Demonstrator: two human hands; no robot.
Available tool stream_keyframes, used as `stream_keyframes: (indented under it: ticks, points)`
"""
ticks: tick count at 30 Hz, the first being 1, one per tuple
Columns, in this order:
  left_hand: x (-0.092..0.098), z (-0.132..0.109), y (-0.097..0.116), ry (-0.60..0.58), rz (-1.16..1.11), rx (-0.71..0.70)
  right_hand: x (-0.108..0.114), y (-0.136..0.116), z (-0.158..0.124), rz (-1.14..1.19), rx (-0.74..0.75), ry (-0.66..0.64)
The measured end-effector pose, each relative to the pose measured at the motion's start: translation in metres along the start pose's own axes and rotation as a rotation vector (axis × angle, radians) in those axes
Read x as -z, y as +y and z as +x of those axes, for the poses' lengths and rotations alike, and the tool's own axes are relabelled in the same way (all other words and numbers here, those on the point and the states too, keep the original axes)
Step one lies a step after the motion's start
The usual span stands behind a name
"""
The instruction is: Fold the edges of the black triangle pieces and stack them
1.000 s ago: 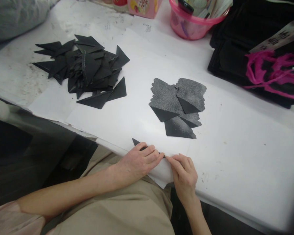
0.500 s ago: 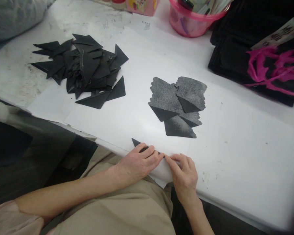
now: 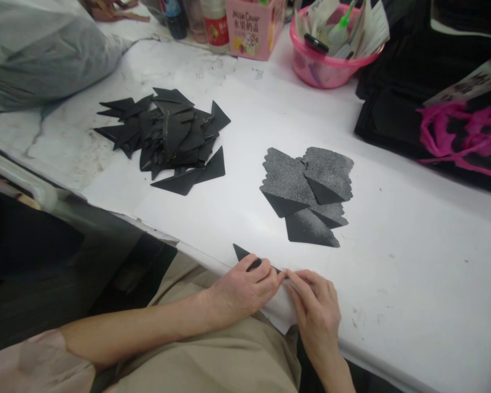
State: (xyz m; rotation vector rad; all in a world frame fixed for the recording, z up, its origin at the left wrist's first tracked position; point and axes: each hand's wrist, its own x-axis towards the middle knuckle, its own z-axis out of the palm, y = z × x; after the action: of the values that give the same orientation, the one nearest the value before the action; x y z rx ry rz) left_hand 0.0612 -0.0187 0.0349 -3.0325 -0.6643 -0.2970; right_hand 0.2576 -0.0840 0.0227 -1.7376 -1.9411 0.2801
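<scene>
At the table's front edge my left hand (image 3: 249, 284) presses on a thin black triangular piece (image 3: 241, 253), whose pointed end sticks out to the left. The fingertips of my right hand (image 3: 317, 300) pinch the piece's right end, touching my left fingertips; most of that end is hidden. Beyond my hands lie speckled grey pieces (image 3: 286, 172) with jagged edges, with several black folded pieces (image 3: 311, 226) on and beside them. A heap of black triangular pieces (image 3: 175, 134) sits farther left.
White paper covers the table (image 3: 413, 262). Along the back are a grey bag (image 3: 45, 54), bottles (image 3: 215, 24), a pink box (image 3: 251, 30) and a pink basket (image 3: 327, 73) of papers and pens. Black material (image 3: 387, 120) with a magenta strip (image 3: 454, 131) lies at right.
The camera view has shifted, so everything appears lower and more to the right. Both hands keep their hold on the black piece, with the right fingers slightly changed in posture.
</scene>
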Motion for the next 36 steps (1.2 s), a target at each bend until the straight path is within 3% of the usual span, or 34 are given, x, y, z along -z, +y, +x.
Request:
stream_keyframes:
  ticks: [5,10,19,31,36]
  points:
    - [-0.001,-0.011,-0.008,0.082,-0.073,0.028,-0.008,0.001,-0.001,-0.151,0.109,-0.013]
    - [0.002,-0.030,-0.019,0.136,-0.082,0.107,-0.008,0.003,-0.006,-0.238,0.105,-0.051]
    - [0.003,-0.059,-0.041,0.114,-0.040,0.300,-0.008,0.005,-0.012,-0.271,0.091,-0.028]
    - [-0.001,-0.064,-0.038,0.134,-0.084,0.349,-0.003,0.002,-0.018,-0.243,0.036,-0.034]
    - [-0.003,-0.065,-0.042,0.183,-0.142,0.400,0.007,-0.004,-0.007,-0.213,0.016,0.062]
